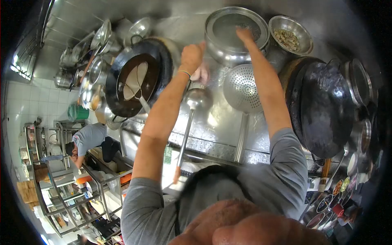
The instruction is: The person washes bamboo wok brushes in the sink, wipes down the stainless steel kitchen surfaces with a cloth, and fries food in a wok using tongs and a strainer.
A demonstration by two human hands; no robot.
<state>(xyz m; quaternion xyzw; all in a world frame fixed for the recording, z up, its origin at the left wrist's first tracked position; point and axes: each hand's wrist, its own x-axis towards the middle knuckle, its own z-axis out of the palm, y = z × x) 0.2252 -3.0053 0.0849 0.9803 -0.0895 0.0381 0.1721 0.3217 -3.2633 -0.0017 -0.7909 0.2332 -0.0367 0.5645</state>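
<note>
Steel counter (214, 98) separates ladle (197, 99) and skimmer (242, 88); right hand (244, 34) beyond pot rim (220, 45).

Strainer (136, 79) in left wok (114, 87); skimmer (241, 89) right of ladle (197, 99), before pot (228, 56); bowl (305, 45) right of pot.

The right hand (245, 35) is over a steel pot (228, 56); the left hand (192, 56) is beside it. A perforated skimmer (240, 89) and a ladle (196, 99) lie between two woks (326, 110).
</note>
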